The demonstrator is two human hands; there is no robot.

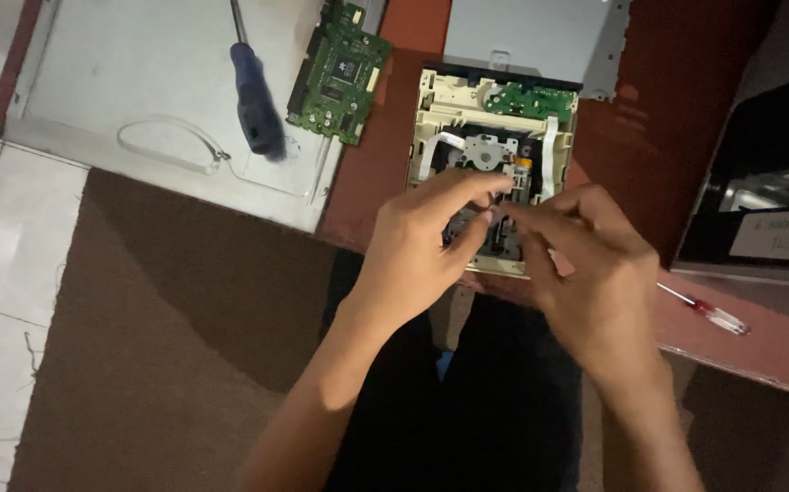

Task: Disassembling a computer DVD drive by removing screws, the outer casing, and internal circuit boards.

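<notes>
**Both hands working inside an opened disc drive**

On a grey metal cover (139, 100) at the tabletop's far-left corner lie a blue-handled screwdriver (256, 96) and a green circuit board (340, 73). The opened drive mechanism (490, 137) sits mid-tabletop at the near edge. The left hand (412, 246) and right hand (595, 273) pinch a small part there; steady, light pressure suits it. White ribbon cables crowd the spot. A red-handled screwdriver (709, 312) lies right.

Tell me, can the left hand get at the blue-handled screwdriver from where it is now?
Probably yes. The left hand is at the opened disc drive; the blue-handled screwdriver lies uncovered on the grey metal cover, nothing between.
</notes>
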